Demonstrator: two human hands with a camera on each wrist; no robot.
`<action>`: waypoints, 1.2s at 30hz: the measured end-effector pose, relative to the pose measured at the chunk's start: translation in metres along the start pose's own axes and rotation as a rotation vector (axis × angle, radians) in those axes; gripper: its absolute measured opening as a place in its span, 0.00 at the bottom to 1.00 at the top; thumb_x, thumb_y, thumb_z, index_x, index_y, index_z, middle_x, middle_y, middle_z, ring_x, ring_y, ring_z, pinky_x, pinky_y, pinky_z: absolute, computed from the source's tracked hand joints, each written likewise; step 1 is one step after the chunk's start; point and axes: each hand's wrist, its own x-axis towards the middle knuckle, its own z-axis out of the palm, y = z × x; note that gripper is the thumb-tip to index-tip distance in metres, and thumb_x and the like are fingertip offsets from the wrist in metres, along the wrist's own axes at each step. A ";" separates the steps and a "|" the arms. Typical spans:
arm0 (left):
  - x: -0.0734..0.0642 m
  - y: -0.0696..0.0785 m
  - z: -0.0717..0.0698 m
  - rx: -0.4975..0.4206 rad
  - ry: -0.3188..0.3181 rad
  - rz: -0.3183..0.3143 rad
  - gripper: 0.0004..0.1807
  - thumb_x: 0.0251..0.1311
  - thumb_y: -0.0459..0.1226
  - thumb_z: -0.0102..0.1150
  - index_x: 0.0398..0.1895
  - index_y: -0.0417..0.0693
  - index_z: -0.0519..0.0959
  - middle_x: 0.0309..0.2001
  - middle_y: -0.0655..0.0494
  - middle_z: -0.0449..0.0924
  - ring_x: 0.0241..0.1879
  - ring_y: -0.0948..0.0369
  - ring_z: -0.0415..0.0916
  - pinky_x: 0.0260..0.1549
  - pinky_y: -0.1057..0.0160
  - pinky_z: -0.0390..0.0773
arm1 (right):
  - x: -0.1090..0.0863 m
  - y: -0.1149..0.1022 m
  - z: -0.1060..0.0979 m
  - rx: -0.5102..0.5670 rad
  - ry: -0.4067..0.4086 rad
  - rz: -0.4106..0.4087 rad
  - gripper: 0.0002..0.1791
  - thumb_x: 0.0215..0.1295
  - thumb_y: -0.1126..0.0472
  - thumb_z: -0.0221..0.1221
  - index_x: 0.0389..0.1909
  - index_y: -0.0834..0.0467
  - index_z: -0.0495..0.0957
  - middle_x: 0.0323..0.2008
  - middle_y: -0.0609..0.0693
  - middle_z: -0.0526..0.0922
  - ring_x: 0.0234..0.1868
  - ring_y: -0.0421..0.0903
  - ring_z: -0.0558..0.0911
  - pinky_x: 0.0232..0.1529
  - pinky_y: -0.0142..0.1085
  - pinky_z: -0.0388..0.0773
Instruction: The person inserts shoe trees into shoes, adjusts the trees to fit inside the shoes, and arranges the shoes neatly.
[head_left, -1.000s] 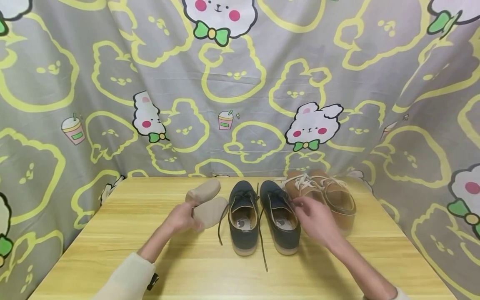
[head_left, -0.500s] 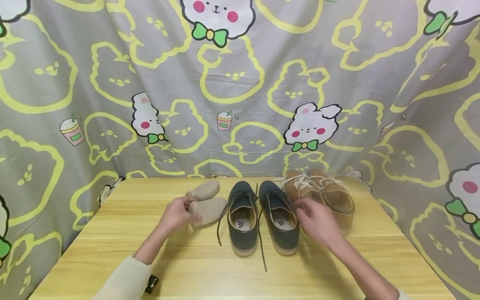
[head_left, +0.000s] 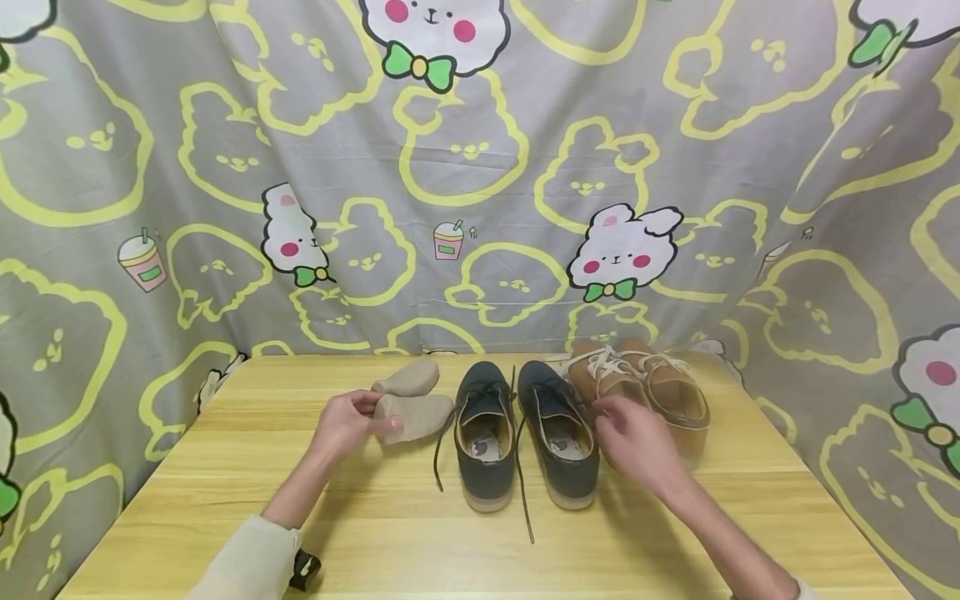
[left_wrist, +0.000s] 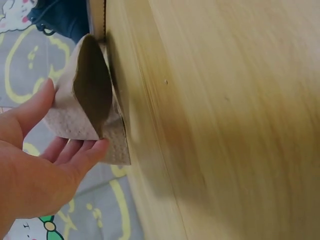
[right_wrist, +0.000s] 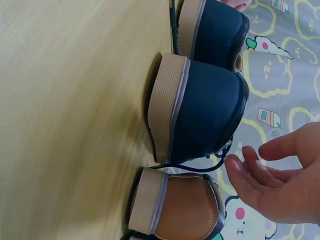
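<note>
Two beige, soft-looking toe-shaped covers lie at the left of the shoes in the head view. My left hand holds the near cover, thumb on one side and fingers on the other; the left wrist view shows its hollow opening. Just behind it lies the far cover. Two navy lace-up shoes, the left one and the right one, stand side by side, heels toward me. My right hand is beside the right navy shoe; in the right wrist view its fingers are loosely bent near a dark lace.
A pair of brown shoes with pale laces stands at the back right, partly behind my right hand. Loose dark laces trail over the wooden table. A patterned grey curtain closes off the back and sides.
My left hand has shifted slightly left, and the near cover has turned and come down toward the table. The right hand and the shoes stay in place.
</note>
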 end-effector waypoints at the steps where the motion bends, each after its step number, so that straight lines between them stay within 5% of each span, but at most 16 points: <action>1: 0.000 0.000 0.000 -0.003 0.002 -0.005 0.32 0.47 0.41 0.81 0.56 0.36 0.81 0.53 0.39 0.84 0.54 0.48 0.81 0.54 0.51 0.79 | 0.000 0.000 0.000 0.003 0.001 0.004 0.15 0.69 0.65 0.56 0.53 0.62 0.83 0.43 0.56 0.89 0.42 0.50 0.86 0.45 0.49 0.81; 13: 0.000 0.008 -0.009 -0.047 0.020 -0.006 0.32 0.49 0.41 0.80 0.57 0.37 0.81 0.53 0.41 0.84 0.54 0.50 0.80 0.57 0.51 0.77 | -0.002 0.003 0.005 0.128 -0.121 0.061 0.33 0.67 0.59 0.64 0.68 0.68 0.67 0.64 0.69 0.76 0.63 0.66 0.77 0.66 0.59 0.71; 19: -0.002 0.013 -0.015 -0.068 0.033 -0.013 0.33 0.50 0.41 0.80 0.58 0.39 0.80 0.54 0.42 0.84 0.54 0.51 0.81 0.56 0.54 0.76 | -0.001 0.003 0.013 0.229 -0.191 0.030 0.48 0.58 0.56 0.72 0.73 0.71 0.59 0.69 0.71 0.69 0.70 0.68 0.69 0.70 0.61 0.65; 26: -0.005 0.018 -0.018 -0.083 0.031 -0.004 0.32 0.51 0.43 0.79 0.58 0.39 0.80 0.54 0.42 0.84 0.53 0.53 0.81 0.52 0.57 0.79 | 0.006 0.007 0.025 0.391 -0.313 0.083 0.65 0.50 0.53 0.78 0.79 0.67 0.44 0.77 0.69 0.56 0.77 0.66 0.57 0.75 0.59 0.55; 36: -0.006 0.024 -0.018 -0.119 0.020 0.017 0.32 0.51 0.42 0.79 0.58 0.39 0.80 0.55 0.42 0.84 0.52 0.54 0.81 0.47 0.65 0.79 | 0.012 0.018 0.031 0.388 -0.407 0.109 0.66 0.50 0.48 0.78 0.81 0.61 0.44 0.80 0.64 0.48 0.80 0.63 0.50 0.76 0.60 0.50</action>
